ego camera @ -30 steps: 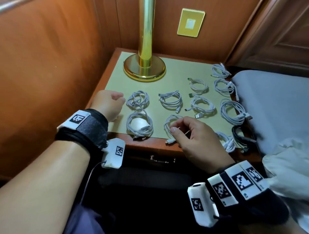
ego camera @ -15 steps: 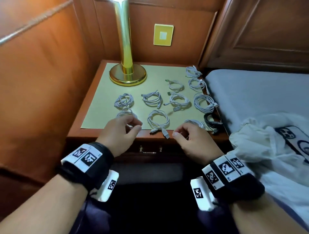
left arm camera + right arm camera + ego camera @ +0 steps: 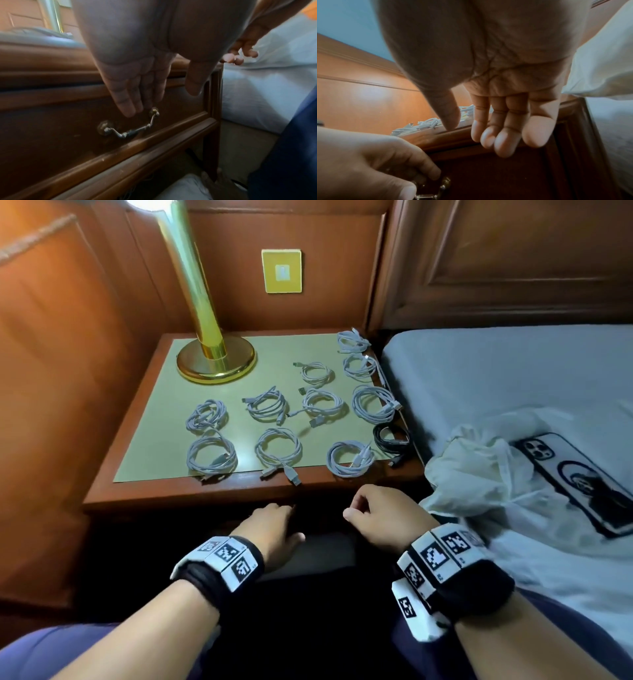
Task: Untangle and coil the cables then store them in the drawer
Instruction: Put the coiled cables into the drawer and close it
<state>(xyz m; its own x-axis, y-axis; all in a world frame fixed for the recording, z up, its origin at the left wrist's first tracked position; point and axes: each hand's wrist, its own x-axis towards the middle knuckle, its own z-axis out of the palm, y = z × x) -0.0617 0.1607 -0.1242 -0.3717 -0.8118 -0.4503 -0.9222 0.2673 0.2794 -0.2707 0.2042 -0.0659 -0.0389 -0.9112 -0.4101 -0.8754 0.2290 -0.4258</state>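
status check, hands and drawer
Left hand open, fingertips at brass drawer handle. Right hand open, idle. Wooden drawer closed. Coiled white cables on nightstand.

Dim, warm light; a glare burns at the lamp [image 3: 202, 302] top. Deep shadow lies under the table [image 3: 137, 494] front. Wrist views are soft, palms close and blurred, edges bent by wide lenses.

Eleven white cables [image 3: 211, 454] — one black cable [image 3: 391, 438]

Glossy brass lamp [image 3: 215, 361] on a varnished wooden nightstand [image 3: 239, 494]; smooth white plastic cables [image 3: 279, 451]; tarnished metal drawer handle [image 3: 128, 127]; matt cloth bedsheet [image 3: 513, 371].
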